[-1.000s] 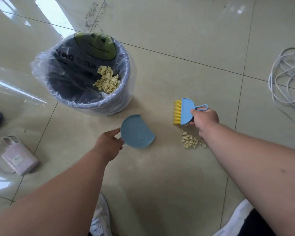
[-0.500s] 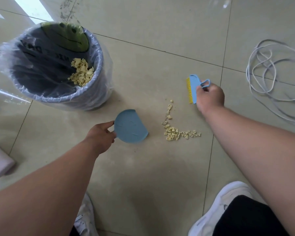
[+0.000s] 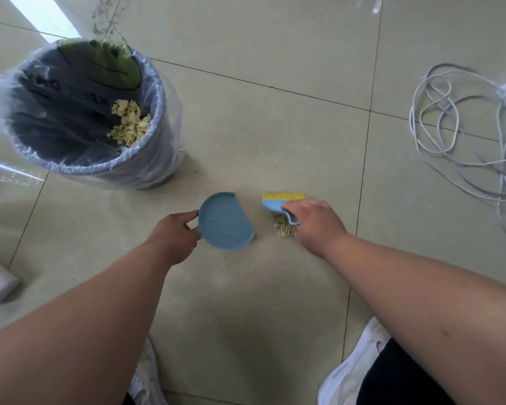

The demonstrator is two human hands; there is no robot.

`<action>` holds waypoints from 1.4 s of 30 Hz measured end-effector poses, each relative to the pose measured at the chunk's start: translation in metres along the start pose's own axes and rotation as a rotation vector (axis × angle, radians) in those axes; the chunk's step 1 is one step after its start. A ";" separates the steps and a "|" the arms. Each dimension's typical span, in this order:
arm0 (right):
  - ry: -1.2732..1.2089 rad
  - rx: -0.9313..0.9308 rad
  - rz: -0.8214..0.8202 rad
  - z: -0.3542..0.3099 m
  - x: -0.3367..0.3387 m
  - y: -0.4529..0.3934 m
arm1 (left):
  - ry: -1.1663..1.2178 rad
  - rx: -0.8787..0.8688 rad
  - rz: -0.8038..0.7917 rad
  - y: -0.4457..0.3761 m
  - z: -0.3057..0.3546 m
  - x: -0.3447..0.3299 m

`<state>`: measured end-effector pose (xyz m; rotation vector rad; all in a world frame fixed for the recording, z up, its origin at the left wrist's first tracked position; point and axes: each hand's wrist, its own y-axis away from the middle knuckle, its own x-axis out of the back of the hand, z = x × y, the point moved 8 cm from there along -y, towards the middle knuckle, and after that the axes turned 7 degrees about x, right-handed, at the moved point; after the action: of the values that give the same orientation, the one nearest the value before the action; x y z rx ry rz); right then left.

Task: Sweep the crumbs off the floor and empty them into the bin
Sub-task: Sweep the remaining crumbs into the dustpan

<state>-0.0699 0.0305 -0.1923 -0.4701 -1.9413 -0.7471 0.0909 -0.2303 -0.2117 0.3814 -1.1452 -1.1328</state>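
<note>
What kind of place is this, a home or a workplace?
Probably an indoor room, though home or workplace cannot be settled. The floor is glossy beige tile; a small bin with a plastic liner stands on it, and a loose white cable lies coiled nearby.

Beside the grey-blue round plastic bin with its clear liner and green smiley face, a flat light-blue plastic dustpan; right of it a light-blue, yellow-bristled hand brush, pale-yellow crumbs, beige glossy floor tiles.
</note>
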 end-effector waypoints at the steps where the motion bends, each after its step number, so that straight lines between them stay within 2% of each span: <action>1: 0.010 0.018 -0.012 -0.004 -0.004 0.007 | -0.006 -0.003 -0.001 0.000 0.001 -0.001; 4: 0.031 0.064 -0.020 -0.008 -0.009 0.020 | -0.024 -0.014 -0.002 0.002 0.006 -0.004; 8: 0.002 0.027 0.080 0.008 0.012 0.021 | -0.052 -0.029 -0.013 0.001 0.011 -0.010; 12: 0.007 -0.230 0.193 0.058 0.040 0.035 | -0.085 -0.038 -0.007 -0.003 0.013 -0.012; 15: -0.060 -0.464 0.184 0.106 0.035 0.057 | -0.134 -0.070 -0.001 -0.006 0.017 -0.016; 17: -0.107 -0.536 0.166 0.117 0.025 0.068 | -0.147 -0.084 -0.004 -0.007 0.020 -0.019; 27: -0.171 -0.423 0.101 0.024 -0.018 0.040 | -0.118 -0.056 -0.026 -0.001 0.028 -0.028; 34: -0.054 -0.199 0.004 -0.035 -0.028 0.020 | -0.093 -0.047 -0.031 -0.002 0.026 -0.030; 38: -0.091 -0.103 0.066 -0.025 -0.007 0.019 | -0.124 -0.048 -0.029 -0.010 0.020 -0.030; 42: -0.097 -0.244 0.191 0.030 0.027 0.038 | -0.209 -0.052 0.003 -0.015 0.018 -0.026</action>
<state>-0.0788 0.0793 -0.1676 -0.8418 -1.8698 -0.8535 0.0684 -0.2090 -0.2284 0.2249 -1.2950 -1.2182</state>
